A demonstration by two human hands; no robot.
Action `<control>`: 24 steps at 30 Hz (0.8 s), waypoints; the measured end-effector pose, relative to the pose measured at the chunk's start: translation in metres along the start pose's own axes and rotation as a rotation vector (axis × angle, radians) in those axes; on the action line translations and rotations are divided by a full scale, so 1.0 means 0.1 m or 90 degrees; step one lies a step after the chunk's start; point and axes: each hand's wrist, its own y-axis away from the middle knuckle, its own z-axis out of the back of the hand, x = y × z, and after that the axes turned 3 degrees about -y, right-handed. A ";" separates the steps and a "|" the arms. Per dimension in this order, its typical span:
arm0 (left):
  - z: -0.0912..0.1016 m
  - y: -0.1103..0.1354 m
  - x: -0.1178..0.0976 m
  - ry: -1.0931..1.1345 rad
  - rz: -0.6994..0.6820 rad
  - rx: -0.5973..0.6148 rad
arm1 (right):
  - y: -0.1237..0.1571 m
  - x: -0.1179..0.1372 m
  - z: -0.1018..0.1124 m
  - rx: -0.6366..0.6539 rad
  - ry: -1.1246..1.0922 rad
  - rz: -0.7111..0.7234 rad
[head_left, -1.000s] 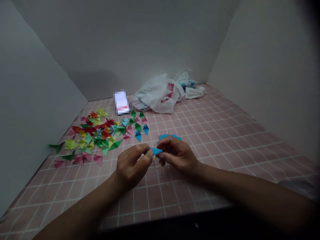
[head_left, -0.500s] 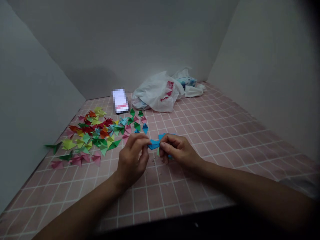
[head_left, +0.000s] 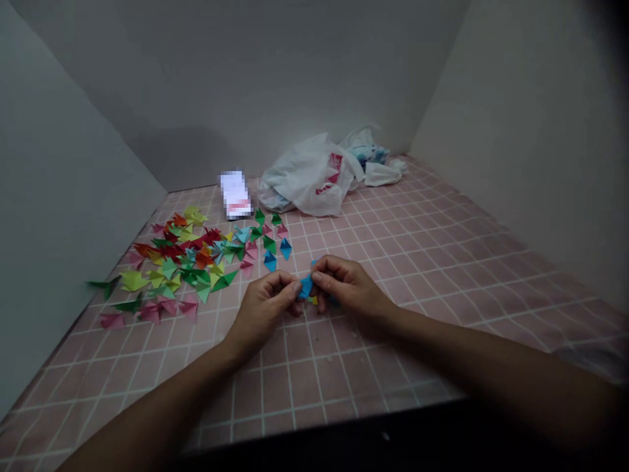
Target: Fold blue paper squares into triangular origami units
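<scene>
My left hand (head_left: 268, 305) and my right hand (head_left: 346, 286) meet at the middle of the pink checked surface (head_left: 417, 255). Both pinch a small folded blue paper piece (head_left: 305, 286) between thumb and fingertips. More blue paper lies under my right hand, mostly hidden. A spread of several folded paper triangles (head_left: 191, 259) in red, green, yellow, pink and blue lies to the left of my hands.
A crumpled white plastic bag (head_left: 312, 176) lies at the back, with a smaller bag (head_left: 376, 164) beside it. A small white packet (head_left: 234, 194) stands left of the bags. Grey walls close in on the left, back and right.
The hands drew closer together and the blue piece got folded smaller between the fingertips. The view shifted slightly, so the paper pile sits a little higher in the picture.
</scene>
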 end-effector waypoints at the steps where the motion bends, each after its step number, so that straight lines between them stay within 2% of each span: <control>1: -0.01 0.01 0.01 0.007 -0.001 -0.016 | 0.00 -0.02 0.00 0.014 -0.017 -0.015; 4: -0.03 0.03 0.02 0.026 -0.007 -0.037 | 0.00 -0.04 -0.01 0.069 -0.016 -0.042; 9: -0.03 0.03 0.03 0.046 0.020 0.005 | 0.01 -0.03 0.00 0.036 0.027 -0.018; 18: -0.04 0.02 0.08 0.130 -0.002 0.009 | -0.05 -0.11 0.03 0.133 -0.108 -0.023; 24: -0.06 0.01 0.07 0.168 -0.022 -0.025 | -0.05 -0.13 0.03 0.148 -0.134 -0.021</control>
